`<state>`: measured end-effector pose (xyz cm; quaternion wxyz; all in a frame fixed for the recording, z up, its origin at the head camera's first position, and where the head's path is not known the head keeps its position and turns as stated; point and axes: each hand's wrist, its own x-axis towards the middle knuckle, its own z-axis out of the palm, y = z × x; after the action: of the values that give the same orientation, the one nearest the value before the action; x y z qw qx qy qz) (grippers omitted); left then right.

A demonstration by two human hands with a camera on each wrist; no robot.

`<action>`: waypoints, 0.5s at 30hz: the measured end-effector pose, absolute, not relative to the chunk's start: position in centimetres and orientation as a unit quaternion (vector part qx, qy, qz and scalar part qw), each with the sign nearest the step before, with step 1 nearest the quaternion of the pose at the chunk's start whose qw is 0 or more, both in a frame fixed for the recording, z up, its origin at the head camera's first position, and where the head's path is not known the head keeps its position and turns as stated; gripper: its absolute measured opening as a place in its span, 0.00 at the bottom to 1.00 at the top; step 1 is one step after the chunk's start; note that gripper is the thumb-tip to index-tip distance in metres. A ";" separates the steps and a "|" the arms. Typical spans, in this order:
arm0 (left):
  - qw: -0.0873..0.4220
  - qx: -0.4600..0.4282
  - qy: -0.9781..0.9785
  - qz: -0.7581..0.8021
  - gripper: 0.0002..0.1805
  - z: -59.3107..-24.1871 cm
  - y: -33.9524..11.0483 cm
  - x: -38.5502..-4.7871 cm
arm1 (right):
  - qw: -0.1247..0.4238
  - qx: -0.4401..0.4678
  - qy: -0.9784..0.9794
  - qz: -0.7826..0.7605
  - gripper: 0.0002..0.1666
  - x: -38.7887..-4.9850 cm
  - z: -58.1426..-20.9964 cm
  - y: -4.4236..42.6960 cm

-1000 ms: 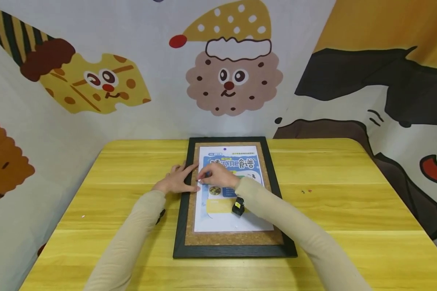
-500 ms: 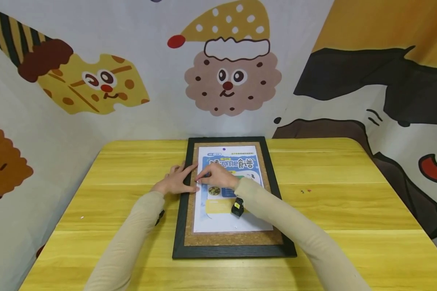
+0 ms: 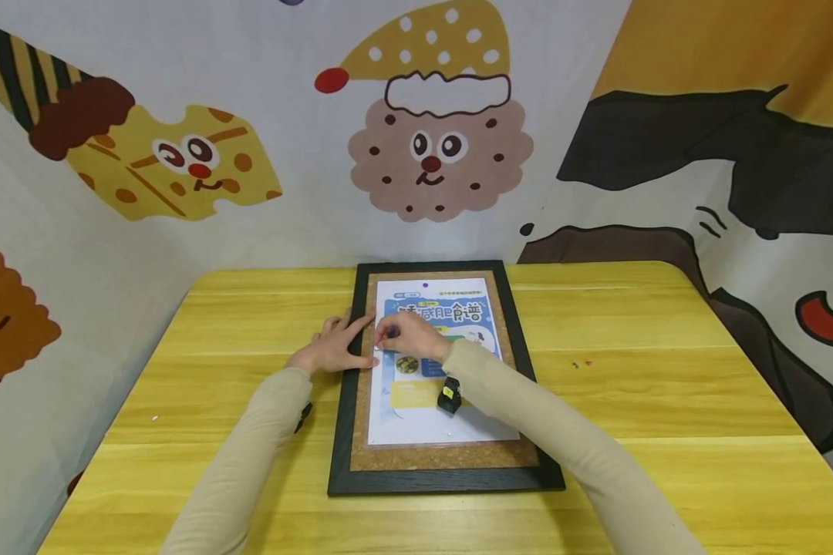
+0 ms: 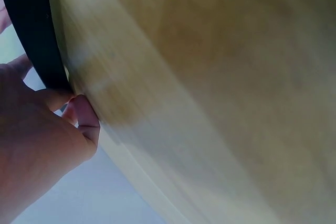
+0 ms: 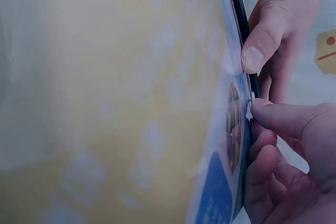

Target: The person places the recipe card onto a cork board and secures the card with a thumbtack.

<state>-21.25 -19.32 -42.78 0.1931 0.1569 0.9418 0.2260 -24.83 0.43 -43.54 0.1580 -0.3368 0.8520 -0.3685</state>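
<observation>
A cork board (image 3: 444, 459) in a black frame (image 3: 444, 482) lies on the wooden table, bearing a printed poster (image 3: 482, 422). With thumb and index finger spread, my left hand (image 3: 332, 347) rests across the frame's left side, its thumb pressing near the poster's left edge. In the left wrist view its other fingers are bent at the frame's outer edge. My right hand (image 3: 413, 335) pinches a small white push pin (image 5: 252, 97) at that same edge, between the left thumb and index finger. Whether the pin's tip is in the cork cannot be told.
A purple pin (image 3: 426, 285) sits at the poster's top middle, and a small clear pin (image 3: 449, 434) near its bottom. Tiny colored pins (image 3: 588, 362) lie on the table to the right. A small white piece (image 3: 155, 418) lies at the left.
My right fingertips have shifted slightly at the poster's left edge, moving a little left and then back, still on the pin. The left hand has stayed in place.
</observation>
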 end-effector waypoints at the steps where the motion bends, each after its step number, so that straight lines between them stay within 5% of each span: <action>1: 0.193 0.158 0.942 0.226 0.51 -42.8 -19.3 -21.2 | 0.159 -0.338 0.852 -0.368 0.02 -24.8 -43.5 0.4; 15: 0.193 0.154 0.941 0.230 0.52 -42.9 -19.3 -21.2 | 0.169 -0.344 0.860 -0.337 0.03 -25.1 -43.6 0.1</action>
<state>-21.18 -19.34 -42.87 0.1928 0.1544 0.9413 0.2301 -25.10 0.15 -43.55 0.1688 -0.3441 0.8600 -0.3368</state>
